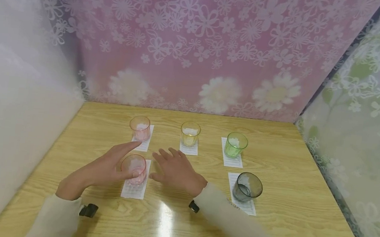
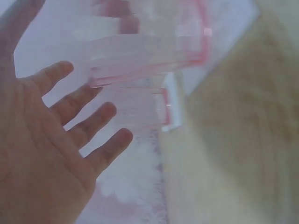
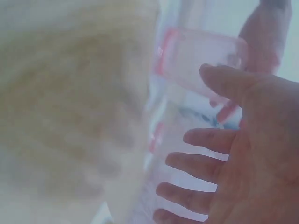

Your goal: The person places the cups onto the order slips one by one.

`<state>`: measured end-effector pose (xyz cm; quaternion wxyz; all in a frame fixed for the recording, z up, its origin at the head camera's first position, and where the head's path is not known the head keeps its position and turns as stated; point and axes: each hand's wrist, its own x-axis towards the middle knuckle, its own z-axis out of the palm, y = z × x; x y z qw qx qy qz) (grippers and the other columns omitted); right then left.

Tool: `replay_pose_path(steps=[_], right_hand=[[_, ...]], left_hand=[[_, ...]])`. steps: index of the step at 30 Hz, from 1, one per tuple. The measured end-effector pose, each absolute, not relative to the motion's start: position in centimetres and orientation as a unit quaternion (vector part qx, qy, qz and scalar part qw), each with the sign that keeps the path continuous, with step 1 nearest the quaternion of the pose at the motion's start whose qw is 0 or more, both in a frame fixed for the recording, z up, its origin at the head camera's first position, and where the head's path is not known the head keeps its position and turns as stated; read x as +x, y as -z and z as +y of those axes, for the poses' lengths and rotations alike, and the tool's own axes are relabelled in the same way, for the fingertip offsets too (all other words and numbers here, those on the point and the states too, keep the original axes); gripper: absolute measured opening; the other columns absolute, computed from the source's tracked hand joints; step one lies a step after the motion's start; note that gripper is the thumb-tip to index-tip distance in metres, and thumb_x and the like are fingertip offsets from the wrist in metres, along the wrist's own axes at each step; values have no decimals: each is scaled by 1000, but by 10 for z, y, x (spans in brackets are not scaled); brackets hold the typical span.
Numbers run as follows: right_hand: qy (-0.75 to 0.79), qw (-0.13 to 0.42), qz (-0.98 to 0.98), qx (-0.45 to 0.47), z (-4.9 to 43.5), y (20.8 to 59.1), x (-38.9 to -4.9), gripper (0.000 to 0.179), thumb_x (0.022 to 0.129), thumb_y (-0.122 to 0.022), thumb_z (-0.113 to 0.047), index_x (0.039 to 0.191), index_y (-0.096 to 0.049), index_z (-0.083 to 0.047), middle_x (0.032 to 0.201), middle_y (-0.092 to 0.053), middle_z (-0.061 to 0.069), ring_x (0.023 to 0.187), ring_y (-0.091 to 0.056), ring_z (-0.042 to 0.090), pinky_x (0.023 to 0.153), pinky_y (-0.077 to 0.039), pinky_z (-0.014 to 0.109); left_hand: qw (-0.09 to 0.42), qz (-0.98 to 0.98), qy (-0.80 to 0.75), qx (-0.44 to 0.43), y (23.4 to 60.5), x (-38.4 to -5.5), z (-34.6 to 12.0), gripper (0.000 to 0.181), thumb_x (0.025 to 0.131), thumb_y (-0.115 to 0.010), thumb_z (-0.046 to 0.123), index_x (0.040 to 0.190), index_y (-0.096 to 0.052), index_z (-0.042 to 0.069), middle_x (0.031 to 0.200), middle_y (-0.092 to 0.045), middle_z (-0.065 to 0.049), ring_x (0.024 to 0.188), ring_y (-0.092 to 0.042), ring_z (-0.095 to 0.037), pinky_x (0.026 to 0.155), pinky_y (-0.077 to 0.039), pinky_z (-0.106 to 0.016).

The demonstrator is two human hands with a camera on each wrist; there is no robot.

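Note:
A clear pink glass (image 1: pixel 133 173) stands on a lined paper slip (image 1: pixel 133 193) at the front left. Around its left side my left hand (image 1: pixel 104 165) is spread, the thumb overlapping the glass in the head view. In the left wrist view, the left fingers (image 2: pixel 100 151) are extended and parted beside the glass (image 2: pixel 140 51). My right hand (image 1: pixel 178 172) hovers to the right of the same glass, palm turned toward it, fingers straight and spread. The right wrist view shows the right fingers (image 3: pixel 194 165) holding nothing. Whether either hand touches the glass I cannot tell.
Behind stand another pink glass (image 1: pixel 139 131), a yellow glass (image 1: pixel 190 136) and a green glass (image 1: pixel 235 148), each with whitish matter inside. A dark grey glass (image 1: pixel 246 191) stands at the front right. All are on paper slips on the wooden table (image 1: pixel 285 232). Flowered panels (image 1: pixel 188 58) enclose it.

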<state>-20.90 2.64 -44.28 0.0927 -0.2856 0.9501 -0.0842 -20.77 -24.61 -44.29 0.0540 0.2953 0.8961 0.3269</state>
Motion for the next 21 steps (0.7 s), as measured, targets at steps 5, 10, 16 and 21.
replay_pose_path(steps=[5,10,16,21], right_hand=[[125,73,949,-281,45,415,-220,63,111,-61,-49,162,-53,-13,164,-55,11,153,-50,39,121,-48,57],[115,33,955,-272,68,383,-236,56,113,-61,-44,158,-58,-12,155,-64,13,144,-58,37,113,-54,56],[109,-24,964,-241,100,343,-264,49,114,-60,-40,153,-63,-11,149,-68,14,139,-62,39,108,-57,56],[145,-53,966,-210,133,326,-288,51,116,-52,-43,150,-64,-7,150,-67,16,142,-58,43,118,-48,60]], left_hand=[[33,910,-310,275,417,-226,-242,68,109,-70,38,167,-44,14,169,-47,-17,156,-39,-47,122,-35,-74],[29,928,-271,255,389,-252,-231,60,112,-63,40,164,-49,14,166,-51,-16,156,-39,-45,123,-35,-72],[25,945,-234,228,364,-286,-219,59,114,-59,40,164,-48,11,168,-47,-20,158,-36,-49,124,-34,-73],[25,954,-224,200,351,-308,-213,65,115,-56,41,171,-37,15,173,-39,-21,160,-32,-48,124,-33,-73]])
